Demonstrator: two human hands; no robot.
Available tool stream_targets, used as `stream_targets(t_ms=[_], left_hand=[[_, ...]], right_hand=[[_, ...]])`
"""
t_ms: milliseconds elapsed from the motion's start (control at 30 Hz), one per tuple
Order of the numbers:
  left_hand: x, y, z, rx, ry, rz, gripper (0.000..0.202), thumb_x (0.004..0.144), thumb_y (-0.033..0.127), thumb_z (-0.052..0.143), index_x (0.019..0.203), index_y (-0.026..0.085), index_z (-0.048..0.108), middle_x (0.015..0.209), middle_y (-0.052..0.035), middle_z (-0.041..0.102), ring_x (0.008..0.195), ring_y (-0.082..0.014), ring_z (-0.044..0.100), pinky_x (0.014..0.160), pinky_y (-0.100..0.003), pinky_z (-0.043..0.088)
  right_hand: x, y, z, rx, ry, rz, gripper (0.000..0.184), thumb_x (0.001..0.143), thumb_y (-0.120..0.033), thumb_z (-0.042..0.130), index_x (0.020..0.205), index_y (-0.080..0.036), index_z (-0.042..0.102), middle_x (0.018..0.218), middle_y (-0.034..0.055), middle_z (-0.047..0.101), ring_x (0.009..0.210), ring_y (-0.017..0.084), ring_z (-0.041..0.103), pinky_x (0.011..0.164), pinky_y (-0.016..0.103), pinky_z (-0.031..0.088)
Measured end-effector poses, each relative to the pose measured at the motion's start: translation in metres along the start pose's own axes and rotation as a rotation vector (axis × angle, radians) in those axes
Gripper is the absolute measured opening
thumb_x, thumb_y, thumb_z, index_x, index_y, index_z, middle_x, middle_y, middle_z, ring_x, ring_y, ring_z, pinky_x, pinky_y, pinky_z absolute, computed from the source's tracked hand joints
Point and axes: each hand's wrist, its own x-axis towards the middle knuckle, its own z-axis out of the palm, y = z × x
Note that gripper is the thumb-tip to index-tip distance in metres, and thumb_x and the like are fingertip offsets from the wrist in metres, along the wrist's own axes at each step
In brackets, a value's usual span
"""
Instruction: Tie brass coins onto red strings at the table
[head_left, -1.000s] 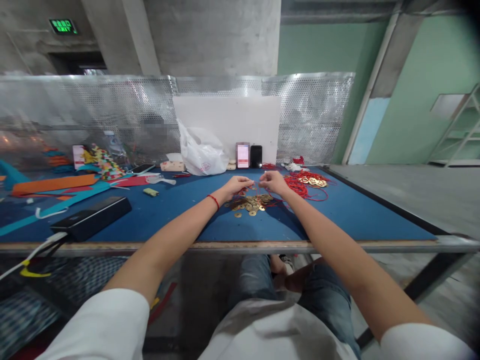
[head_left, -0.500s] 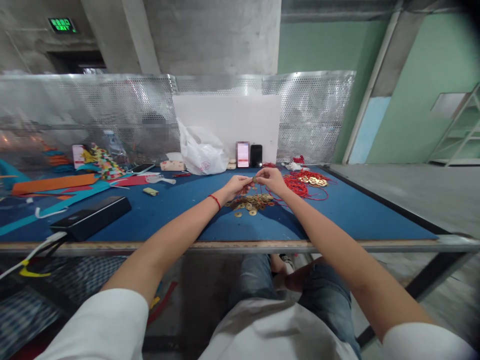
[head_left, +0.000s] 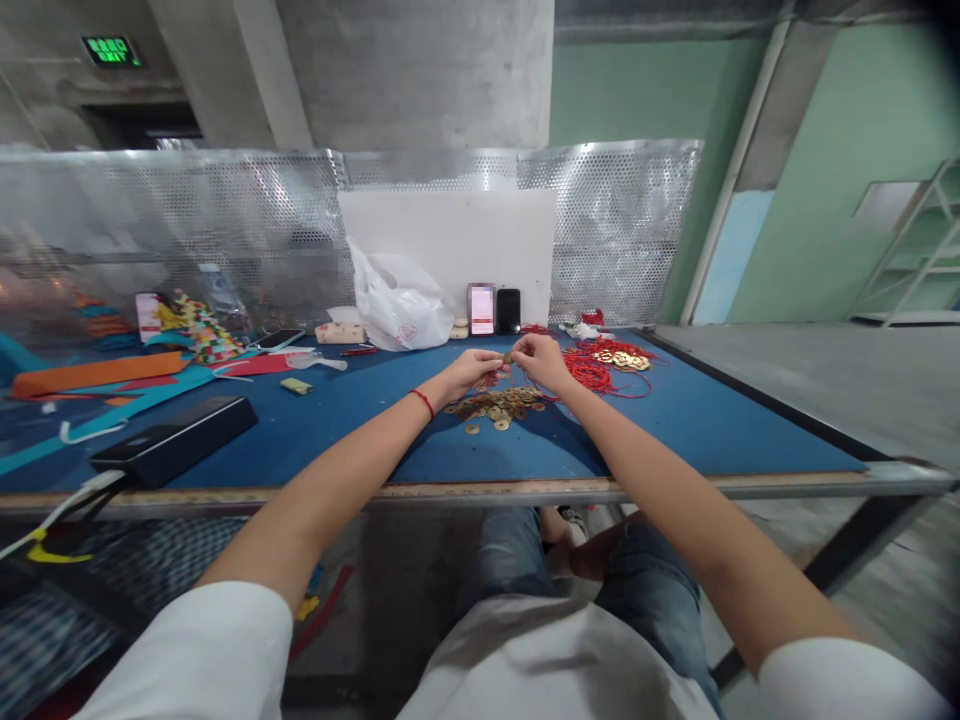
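My left hand and my right hand meet above the blue tabletop, fingertips pinched from both sides on one small brass coin. Red cord hangs by the right fingers; whether it runs through the coin is too small to tell. Just below the hands lies a loose pile of round brass coins, some with a hole in the middle. To the right of my right hand is a tangle of red cord, with shinier gold coins on it.
A white plastic bag stands behind my hands, beside two upright phones. At the left are a black power strip, orange and blue strips and a small yellowish object. The table's metal edge runs in front of me.
The view has shifted slightly, so things sit a little further left. Both hands keep their pinch on the coin, with hardly any visible movement.
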Motion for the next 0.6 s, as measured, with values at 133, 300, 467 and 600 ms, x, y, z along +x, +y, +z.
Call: stream_targets(t_ms=[133,300,467,600], left_hand=[[-0.0013,0.0001,0.0,0.084,-0.016,0.027,0.031,0.062,0.025,0.082,0.087,0.01,0.07,0.071,-0.002,0.065,0.058,-0.0066,0.052,0.056,-0.021,0.037],[0.0019,-0.0003,-0.0035,0.067,0.062,0.048,0.029,0.063,0.027,0.081,0.084,0.01,0.07,0.076,-0.0039,0.067,0.057,-0.0065,0.052,0.055,-0.022,0.038],[0.0054,-0.0001,-0.0066,0.08,0.079,0.065,0.026,0.066,0.028,0.079,0.08,0.009,0.069,0.075,-0.0053,0.067,0.053,-0.0062,0.051,0.052,-0.021,0.038],[0.0054,-0.0016,-0.0048,0.156,0.069,0.063,0.026,0.07,0.033,0.076,0.077,0.009,0.069,0.074,-0.0066,0.068,0.052,-0.0071,0.051,0.048,-0.02,0.035]], right_hand=[[0.0003,0.0002,-0.0004,0.005,-0.01,0.004,0.007,0.07,-0.017,0.057,0.069,-0.016,0.063,0.066,0.0022,0.064,0.064,0.014,0.056,0.064,0.025,0.041],[0.0008,-0.0001,0.0002,-0.006,-0.008,0.011,0.01,0.071,-0.021,0.057,0.072,-0.015,0.065,0.07,0.0031,0.064,0.065,0.014,0.055,0.064,0.026,0.039],[0.0026,0.001,0.0018,0.055,-0.007,-0.001,0.009,0.07,-0.024,0.058,0.07,-0.016,0.063,0.066,-0.0001,0.061,0.062,0.012,0.051,0.06,0.024,0.036],[0.0042,0.0026,0.0022,0.16,-0.011,-0.036,0.008,0.069,-0.023,0.058,0.068,-0.016,0.061,0.062,-0.0013,0.059,0.058,0.011,0.049,0.059,0.024,0.037]])
